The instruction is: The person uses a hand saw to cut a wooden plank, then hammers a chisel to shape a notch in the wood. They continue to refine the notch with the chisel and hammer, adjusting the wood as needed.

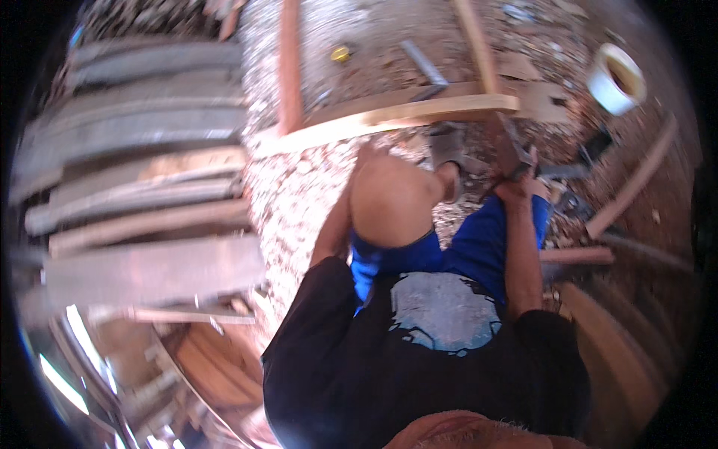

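My right hand (516,189) is closed around a dark brown, block-shaped tool (510,152) beside my right knee; blur hides its exact kind. My left forearm (333,228) runs along the outside of my bare left knee. Past that knee, part of my left hand (365,154) shows near a pale wooden beam (389,115), its fingers hidden or blurred. The beam lies crosswise ahead of me and meets a reddish timber (290,71) on the left and a lighter timber (477,49) on the right.
Several grey planks (157,123) are stacked at left. Wood shavings (288,198) cover the ground. Between the timbers lie a grey metal strip (423,63) and a round yellow object (340,54). A white bucket (609,82) stands far right, above a curved wood strip (636,179).
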`<act>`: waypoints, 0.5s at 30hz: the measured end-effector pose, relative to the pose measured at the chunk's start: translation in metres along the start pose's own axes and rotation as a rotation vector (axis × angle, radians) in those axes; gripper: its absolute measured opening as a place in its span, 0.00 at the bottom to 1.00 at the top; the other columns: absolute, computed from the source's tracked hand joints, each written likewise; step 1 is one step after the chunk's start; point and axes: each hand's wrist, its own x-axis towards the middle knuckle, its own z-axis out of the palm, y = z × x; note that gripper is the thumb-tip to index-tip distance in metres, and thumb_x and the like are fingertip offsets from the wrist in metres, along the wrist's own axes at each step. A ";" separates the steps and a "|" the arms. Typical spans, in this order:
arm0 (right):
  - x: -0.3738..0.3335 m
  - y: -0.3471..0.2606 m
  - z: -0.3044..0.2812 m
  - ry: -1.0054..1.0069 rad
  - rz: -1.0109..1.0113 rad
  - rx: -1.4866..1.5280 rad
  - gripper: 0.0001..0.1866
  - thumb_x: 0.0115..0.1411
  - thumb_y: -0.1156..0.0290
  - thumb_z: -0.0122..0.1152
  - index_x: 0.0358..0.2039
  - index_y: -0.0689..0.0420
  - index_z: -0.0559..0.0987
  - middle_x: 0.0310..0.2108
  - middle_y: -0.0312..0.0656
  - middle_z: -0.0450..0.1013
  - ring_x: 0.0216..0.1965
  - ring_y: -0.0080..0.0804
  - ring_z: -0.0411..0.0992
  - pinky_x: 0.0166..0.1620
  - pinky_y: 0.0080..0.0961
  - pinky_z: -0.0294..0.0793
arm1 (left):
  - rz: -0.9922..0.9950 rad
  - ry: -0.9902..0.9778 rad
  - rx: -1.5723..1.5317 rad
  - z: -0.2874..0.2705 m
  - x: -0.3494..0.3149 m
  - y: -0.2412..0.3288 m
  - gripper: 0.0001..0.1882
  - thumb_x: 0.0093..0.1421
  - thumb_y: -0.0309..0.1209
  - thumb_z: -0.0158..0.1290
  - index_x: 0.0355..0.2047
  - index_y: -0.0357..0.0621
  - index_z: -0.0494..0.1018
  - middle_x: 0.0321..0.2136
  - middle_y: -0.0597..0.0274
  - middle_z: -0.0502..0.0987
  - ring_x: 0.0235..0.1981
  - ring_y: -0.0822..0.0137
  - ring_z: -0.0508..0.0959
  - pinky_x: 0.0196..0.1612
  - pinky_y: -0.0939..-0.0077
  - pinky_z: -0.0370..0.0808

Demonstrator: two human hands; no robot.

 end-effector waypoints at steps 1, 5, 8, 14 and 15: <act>0.003 0.003 -0.002 -0.049 0.028 -0.036 0.35 0.67 0.32 0.48 0.55 0.50 0.78 0.42 0.38 0.81 0.34 0.38 0.76 0.34 0.39 0.76 | -0.103 -0.037 -0.056 0.009 -0.034 -0.011 0.40 0.60 0.38 0.62 0.70 0.42 0.60 0.66 0.39 0.62 0.66 0.43 0.62 0.67 0.46 0.57; 0.030 0.015 0.013 0.024 0.020 -0.154 0.35 0.67 0.35 0.52 0.56 0.53 0.78 0.44 0.39 0.81 0.38 0.37 0.77 0.40 0.38 0.76 | -0.602 -0.293 -0.288 0.048 -0.195 -0.062 0.35 0.62 0.39 0.62 0.67 0.40 0.64 0.60 0.42 0.68 0.59 0.48 0.68 0.61 0.51 0.65; 0.045 0.030 0.039 -0.179 0.179 -0.187 0.34 0.66 0.36 0.55 0.57 0.52 0.77 0.48 0.40 0.80 0.43 0.36 0.77 0.42 0.37 0.77 | -0.894 -0.342 -0.441 0.050 -0.284 -0.100 0.32 0.64 0.40 0.61 0.64 0.39 0.67 0.56 0.45 0.73 0.54 0.53 0.74 0.57 0.55 0.70; 0.044 0.094 0.087 -0.021 0.156 -0.283 0.32 0.67 0.38 0.56 0.58 0.50 0.73 0.50 0.39 0.74 0.47 0.35 0.73 0.41 0.37 0.73 | -0.857 0.308 -0.747 -0.064 -0.284 -0.153 0.29 0.66 0.42 0.60 0.61 0.36 0.72 0.44 0.54 0.80 0.41 0.63 0.79 0.46 0.64 0.77; 0.043 0.103 0.091 -0.061 0.181 -0.300 0.31 0.68 0.39 0.56 0.59 0.51 0.73 0.51 0.39 0.74 0.48 0.35 0.73 0.43 0.37 0.74 | -0.776 0.395 -0.686 -0.092 -0.266 -0.160 0.29 0.66 0.42 0.60 0.60 0.36 0.73 0.41 0.56 0.80 0.39 0.65 0.79 0.43 0.66 0.77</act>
